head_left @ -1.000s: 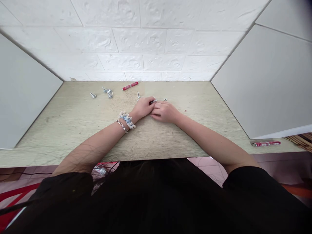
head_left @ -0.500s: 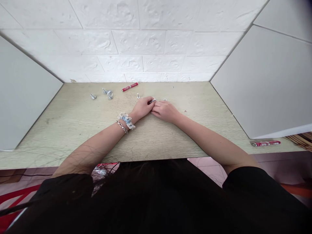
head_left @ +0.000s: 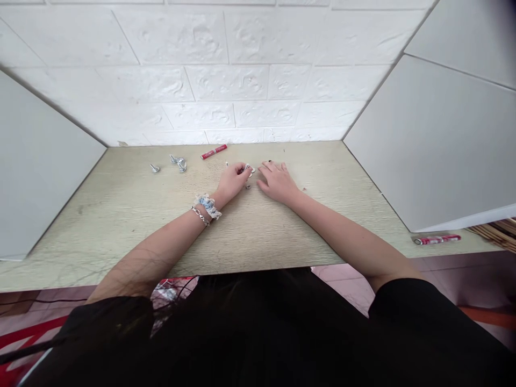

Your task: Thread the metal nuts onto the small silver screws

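Note:
My left hand [head_left: 234, 180] rests on the pale wooden table [head_left: 121, 215], its fingers pinched on a small silver bolt [head_left: 249, 170]. A scrunchie and a chain bracelet sit on that wrist. My right hand [head_left: 277, 180] lies just to the right with its fingers stretched out flat and apart, holding nothing. A small silver nut [head_left: 248, 186] lies on the table between the two hands. A dark speck shows at the right hand's fingertips.
Several silver bolts [head_left: 178, 163] lie at the back left, one more [head_left: 155, 168] further left. A red tube [head_left: 214, 151] lies near the white brick wall. Grey panels close in both sides. Another red tube [head_left: 437, 239] lies at the right edge.
The hands have come apart. My right hand let go and opened, sliding slightly right. A small nut now lies on the table between them. The view tilted down a little.

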Motion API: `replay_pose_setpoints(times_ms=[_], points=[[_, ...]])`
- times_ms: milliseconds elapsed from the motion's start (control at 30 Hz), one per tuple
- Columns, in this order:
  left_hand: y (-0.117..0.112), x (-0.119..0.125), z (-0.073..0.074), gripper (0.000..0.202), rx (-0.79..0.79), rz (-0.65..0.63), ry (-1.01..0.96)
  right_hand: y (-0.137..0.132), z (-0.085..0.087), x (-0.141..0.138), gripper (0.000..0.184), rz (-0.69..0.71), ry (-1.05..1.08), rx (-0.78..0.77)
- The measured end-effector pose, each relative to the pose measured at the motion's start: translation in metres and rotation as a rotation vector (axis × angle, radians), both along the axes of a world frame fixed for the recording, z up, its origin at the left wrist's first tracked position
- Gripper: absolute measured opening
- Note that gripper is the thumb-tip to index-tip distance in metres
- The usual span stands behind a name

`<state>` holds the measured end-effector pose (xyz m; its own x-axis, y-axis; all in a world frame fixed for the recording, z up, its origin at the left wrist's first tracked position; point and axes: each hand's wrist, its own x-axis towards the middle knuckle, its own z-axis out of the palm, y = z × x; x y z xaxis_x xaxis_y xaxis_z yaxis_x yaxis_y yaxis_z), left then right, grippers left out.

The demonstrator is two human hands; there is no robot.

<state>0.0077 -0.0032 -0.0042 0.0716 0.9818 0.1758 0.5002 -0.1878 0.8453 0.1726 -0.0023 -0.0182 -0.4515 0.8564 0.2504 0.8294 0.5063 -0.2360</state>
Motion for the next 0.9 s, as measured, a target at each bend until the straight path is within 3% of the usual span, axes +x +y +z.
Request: replay_pose_setpoints(times_ms=[100,233,400,633,900], points=[[0.002,-0.001,-0.001,0.022,-0.059,0.034,-0.094,0.004,-0.002,0.002,0.047,0.017,0.010,-0.105],[0.003,-0.002,0.000,0.020,-0.094,0.060,-0.147,0.011,-0.006,0.004,0.046,0.034,0.040,-0.112],[0.000,-0.001,0.001,0.022,-0.072,-0.039,-0.015,0.011,-0.006,0.005,0.045,0.080,0.037,-0.098],[0.002,-0.003,-0.006,0.022,-0.003,-0.089,0.141,0.007,0.007,0.009,0.030,-0.209,-0.110,-0.021],[0.001,-0.003,-0.005,0.022,0.003,-0.125,0.163,0.016,0.002,0.015,0.025,-0.145,0.033,-0.049]])
